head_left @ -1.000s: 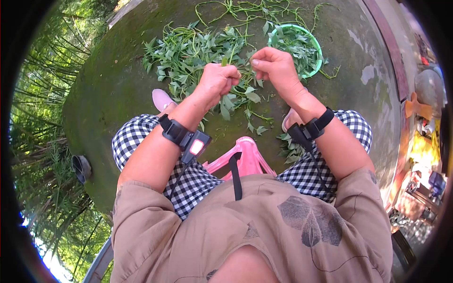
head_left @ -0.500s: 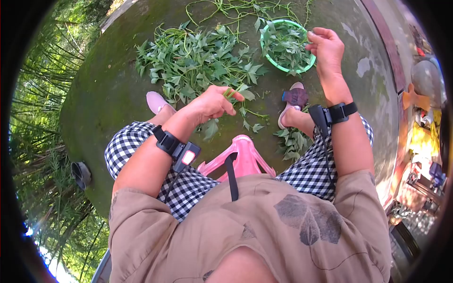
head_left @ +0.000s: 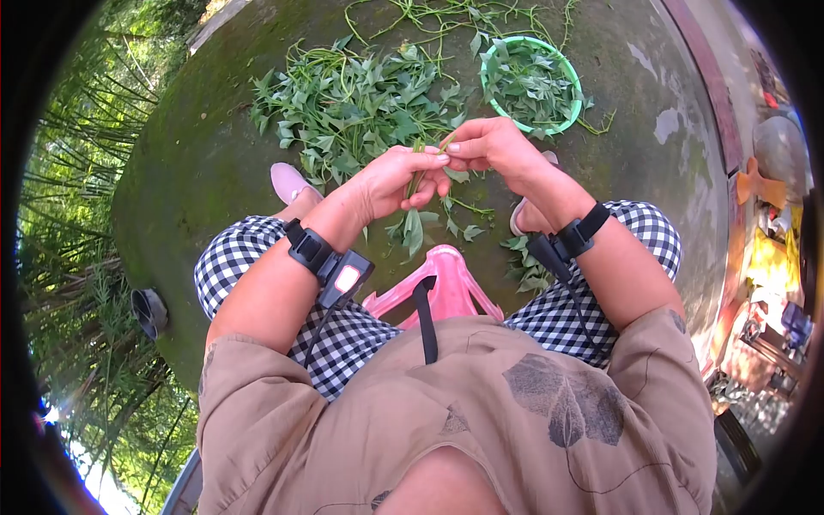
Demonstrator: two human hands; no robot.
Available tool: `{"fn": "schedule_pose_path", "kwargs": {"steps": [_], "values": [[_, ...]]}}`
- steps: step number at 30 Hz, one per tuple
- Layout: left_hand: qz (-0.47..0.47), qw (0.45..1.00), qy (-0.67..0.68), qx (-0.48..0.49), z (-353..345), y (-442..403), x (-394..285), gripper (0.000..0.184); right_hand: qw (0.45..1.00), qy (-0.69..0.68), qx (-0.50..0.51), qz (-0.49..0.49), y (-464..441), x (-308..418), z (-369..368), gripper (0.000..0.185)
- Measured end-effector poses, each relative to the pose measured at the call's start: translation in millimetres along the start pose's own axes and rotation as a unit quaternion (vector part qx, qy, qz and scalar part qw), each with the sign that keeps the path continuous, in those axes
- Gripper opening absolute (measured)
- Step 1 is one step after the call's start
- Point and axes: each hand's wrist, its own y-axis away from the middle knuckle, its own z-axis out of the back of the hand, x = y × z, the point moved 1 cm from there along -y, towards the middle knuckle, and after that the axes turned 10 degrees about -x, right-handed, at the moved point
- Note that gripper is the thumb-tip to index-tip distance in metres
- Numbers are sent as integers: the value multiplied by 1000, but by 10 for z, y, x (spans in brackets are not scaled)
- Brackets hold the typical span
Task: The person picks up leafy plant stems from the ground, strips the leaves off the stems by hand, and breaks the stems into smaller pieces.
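Observation:
My left hand (head_left: pixel 402 180) is closed around a few green leafy stems (head_left: pixel 414 182), and leaves (head_left: pixel 413 228) hang down below it. My right hand (head_left: pixel 498 153) meets it fingertip to fingertip, pinching the upper end of a green stem. Beyond my left hand a large heap of leafy green vines (head_left: pixel 352 107) lies on the ground. A round green basket (head_left: pixel 578 96) filled with picked leaves (head_left: pixel 532 81) stands past my right hand. A few loose leaves (head_left: pixel 468 232) lie on the ground just below my hands.
Bare vine stems (head_left: pixel 429 17) are strewn at the far side, and a short vine (head_left: pixel 601 125) lies right of the basket. More leaves (head_left: pixel 528 262) lie by my right foot. Between my knees is a pink plastic stool (head_left: pixel 446 283). A dark pot (head_left: pixel 149 313) stands far left.
My right hand has come from the basket's right rim down and left to my left hand, and now pinches a stem there. The short vine beside the basket is now visible.

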Motion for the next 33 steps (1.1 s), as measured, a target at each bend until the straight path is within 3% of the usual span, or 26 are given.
{"fn": "schedule_pose_path", "kwargs": {"steps": [7, 10, 13, 17, 19, 20, 24, 25, 30, 31, 33], "values": [[-1, 999, -17, 33, -25, 25, -20, 39, 997, -34, -47, 54, -37, 57, -50, 13], [1, 997, 7, -80, -209, 102, -74, 47, 994, -34, -85, 65, -50, 132, -1, 10], [6, 980, 69, -186, -83, 64, -58, 42, 992, -16, -89, 85, -115, 275, 170, 9], [46, 931, -162, -324, 281, -120, 82, 26, 994, 1, -81, 68, -84, 333, 270, 9], [-116, 886, -290, -342, 348, -203, 203, 24, 994, 33, -84, 61, -80, 318, 265, 9], [-195, 849, -350, -345, 389, -244, 269, 24, 994, 48, -85, 57, -73, 307, 262, 9], [-209, 931, -162, -250, 54, -105, 3, 20, 997, 35, -63, 40, -55, 247, 163, 8], [-171, 947, -147, -227, -74, -4, -91, 17, 997, 28, -62, 36, -43, 239, 123, 8], [-150, 958, -143, -198, -53, -58, -27, 13, 995, 21, -90, 24, -59, 226, 91, 5], [-155, 955, -150, -205, -53, -48, -49, 12, 975, 128, -148, 102, -63, 221, 98, 4], [-168, 944, -185, -216, -10, -77, -44, 11, 874, 331, -254, 249, -30, 218, 74, 7]]}}
